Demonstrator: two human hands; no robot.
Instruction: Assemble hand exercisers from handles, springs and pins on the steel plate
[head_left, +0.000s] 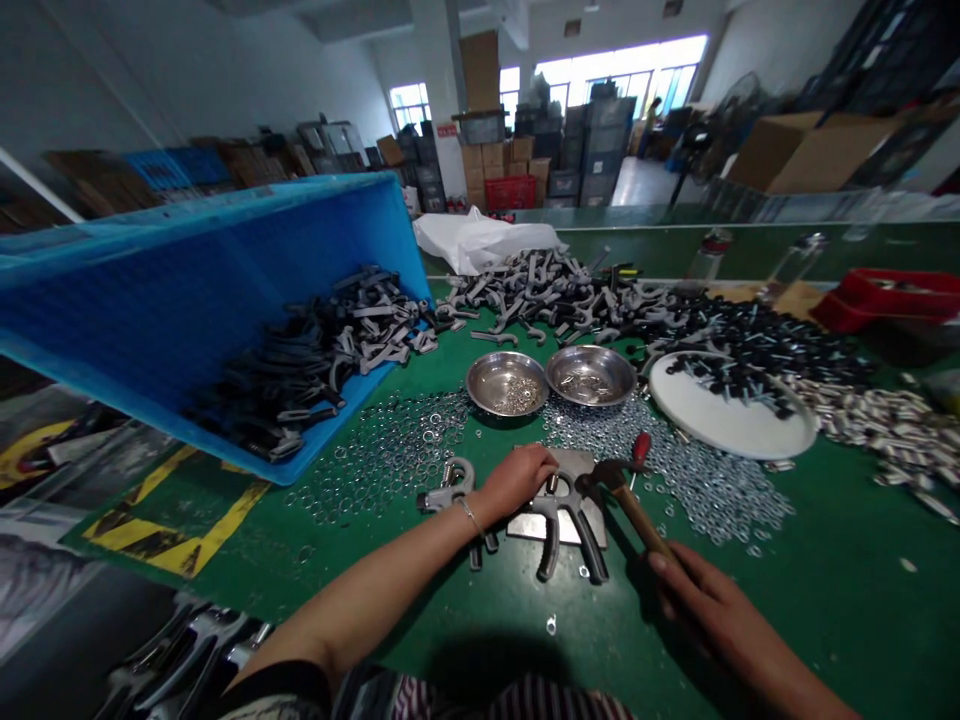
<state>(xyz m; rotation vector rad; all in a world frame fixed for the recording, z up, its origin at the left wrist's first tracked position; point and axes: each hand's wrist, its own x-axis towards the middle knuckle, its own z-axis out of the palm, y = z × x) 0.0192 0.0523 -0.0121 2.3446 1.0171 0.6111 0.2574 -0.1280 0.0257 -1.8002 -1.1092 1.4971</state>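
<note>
My right hand [694, 590] is wrapped round the wooden handle of a hammer [637, 515]. The hammer's dark head hangs over the right side of a grey two-handled tool, like a pipe cutter [551, 545]. That tool lies on a metal plate [525, 525], its handles pointing towards me. My left hand [521, 475] is closed at the tool's upper left end, where a small upright pin shows; the fingertips are partly hidden. A second tool of the same kind [454, 490] lies left of the plate, partly under my left wrist. A red-handled screwdriver [641, 447] lies behind the hammer head.
Two steel bowls [506, 408] [592, 398] with small parts stand behind the plate, amid scattered metal nuts [705, 490]. A white dish [720, 435] holds black-headed bolts. At left, a tipped blue crate [352, 220] spills grey handles; more handles [540, 285] are heaped behind.
</note>
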